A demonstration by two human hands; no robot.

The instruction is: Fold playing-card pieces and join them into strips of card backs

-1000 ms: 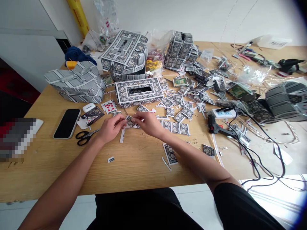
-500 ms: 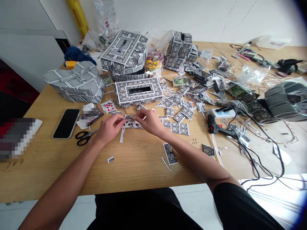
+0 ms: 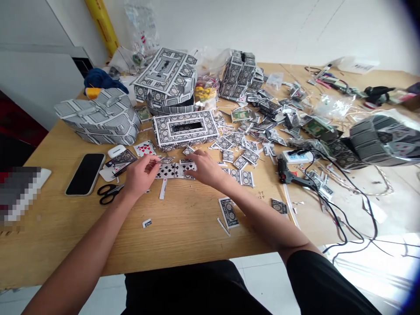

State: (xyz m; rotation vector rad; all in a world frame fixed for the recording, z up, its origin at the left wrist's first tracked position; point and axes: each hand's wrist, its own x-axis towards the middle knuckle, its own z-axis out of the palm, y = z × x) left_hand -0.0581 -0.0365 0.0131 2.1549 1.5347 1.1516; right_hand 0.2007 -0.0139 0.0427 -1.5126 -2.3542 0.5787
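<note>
My left hand (image 3: 141, 176) pinches a small cut playing card (image 3: 167, 160), tilted with its patterned back up, above a row of face-up playing cards (image 3: 169, 171) showing black spades or clubs. At the right end of that row lies my right hand (image 3: 206, 169), fingers stretched out and touching the cards. Its fingertips are partly hidden. A narrow white strip (image 3: 163, 189) lies below the row. Just behind the hands stands a tissue-box-shaped card box (image 3: 187, 139) with a slot on top.
Black scissors (image 3: 110, 192) and a phone (image 3: 85, 174) lie left. Larger card-made boxes (image 3: 166, 72) and a card basket (image 3: 98, 118) stand behind. Loose card pieces (image 3: 226, 142) spread rightward, near a glue gun (image 3: 287, 173), a power strip (image 3: 298, 156) and black cables (image 3: 341, 183).
My right hand has let go of the small card and moved down onto the row's right end. My left hand now holds the card alone. The whole view has shifted slightly.
</note>
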